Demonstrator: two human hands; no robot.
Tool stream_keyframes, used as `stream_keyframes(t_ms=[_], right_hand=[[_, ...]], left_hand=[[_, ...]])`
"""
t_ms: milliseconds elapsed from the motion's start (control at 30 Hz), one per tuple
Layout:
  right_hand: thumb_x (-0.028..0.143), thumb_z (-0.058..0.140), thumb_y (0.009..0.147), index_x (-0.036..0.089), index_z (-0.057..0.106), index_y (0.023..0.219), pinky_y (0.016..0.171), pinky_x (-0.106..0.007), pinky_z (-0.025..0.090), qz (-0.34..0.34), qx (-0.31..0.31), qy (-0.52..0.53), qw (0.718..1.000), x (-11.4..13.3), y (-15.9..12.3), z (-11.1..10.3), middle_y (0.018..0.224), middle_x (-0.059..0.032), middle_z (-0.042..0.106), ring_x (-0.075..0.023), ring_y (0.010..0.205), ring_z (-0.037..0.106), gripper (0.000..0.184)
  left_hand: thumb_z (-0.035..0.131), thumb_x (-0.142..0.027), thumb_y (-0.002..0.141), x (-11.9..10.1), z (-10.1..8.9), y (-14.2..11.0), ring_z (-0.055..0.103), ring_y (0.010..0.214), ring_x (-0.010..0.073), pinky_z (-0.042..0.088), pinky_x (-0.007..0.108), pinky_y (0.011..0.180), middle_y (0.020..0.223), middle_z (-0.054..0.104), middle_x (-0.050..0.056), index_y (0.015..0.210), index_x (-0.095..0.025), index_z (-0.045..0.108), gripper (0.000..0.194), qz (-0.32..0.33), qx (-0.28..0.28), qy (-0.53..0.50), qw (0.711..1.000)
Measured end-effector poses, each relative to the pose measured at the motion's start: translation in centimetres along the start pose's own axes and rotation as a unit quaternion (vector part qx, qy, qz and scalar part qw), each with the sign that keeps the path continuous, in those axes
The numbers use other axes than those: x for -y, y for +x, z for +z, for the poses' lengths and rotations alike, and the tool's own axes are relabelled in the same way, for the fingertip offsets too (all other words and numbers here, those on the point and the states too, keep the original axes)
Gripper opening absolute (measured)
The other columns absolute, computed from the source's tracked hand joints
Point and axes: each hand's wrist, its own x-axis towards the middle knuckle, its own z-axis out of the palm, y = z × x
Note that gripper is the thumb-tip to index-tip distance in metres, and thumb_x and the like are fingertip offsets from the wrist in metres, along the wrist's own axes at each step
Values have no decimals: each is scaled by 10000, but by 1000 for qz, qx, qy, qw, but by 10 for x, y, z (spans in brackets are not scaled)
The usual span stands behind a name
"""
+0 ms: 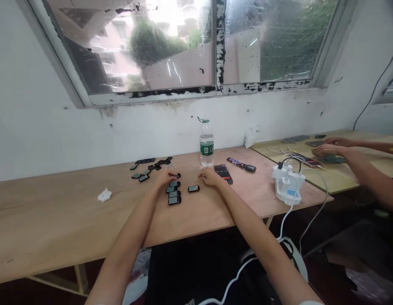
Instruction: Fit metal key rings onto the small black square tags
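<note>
My left hand [165, 177] is at the top of a column of small black devices with grey-green screens [174, 194]. Its fingers are closed on a small black device [178, 175], mostly covered by the fingertips. My right hand [209, 176] hovers or rests to the right, fingers curled together at the tips; whatever is in them is too small to make out. Between the hands and a little nearer lies a single small device [193, 188], screen up, with a yellowish mark at its right end.
Behind lie more black devices [143, 178], dark parts [160, 163] and small white bits [173, 164]. A water bottle [206, 148], phone [223, 173], snack bar [235, 162], key fob [250, 168], white power strip [287, 186] and crumpled tissue [104, 195] stand around. A co-worker's hands [331, 148] work at right.
</note>
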Motion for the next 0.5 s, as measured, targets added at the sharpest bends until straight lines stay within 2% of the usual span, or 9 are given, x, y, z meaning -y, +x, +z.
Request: stream_keyframes(t_ms=[100, 300, 500], right_hand=[[-16, 620, 821, 149, 834, 1038, 984, -374, 577, -2, 17, 30, 999, 1, 1, 3, 1111, -142, 818, -267, 1043, 737, 347], [-33, 600, 783, 137, 836, 1079, 967, -364, 601, 10, 44, 37, 998, 1, 2, 4, 1131, -151, 825, -278, 1043, 766, 415], [-30, 628, 766, 140, 849, 947, 941, -387, 598, 7, 27, 19, 999, 1, 0, 3, 1088, -145, 835, -311, 996, 771, 333]], left_hand=[[820, -427, 755, 4, 1, -5, 774, 896, 305, 580, 366, 775, 942, 838, 109, 847, -193, 835, 253, -28, 6, -4, 1000], [837, -370, 754, 6, 1, -5, 777, 984, 312, 587, 370, 827, 1081, 835, 126, 878, -204, 836, 207, -35, 22, -20, 999], [796, -408, 798, 0, -1, -4, 760, 898, 296, 555, 365, 784, 927, 836, 98, 890, -178, 841, 252, -36, 23, 51, 998]])
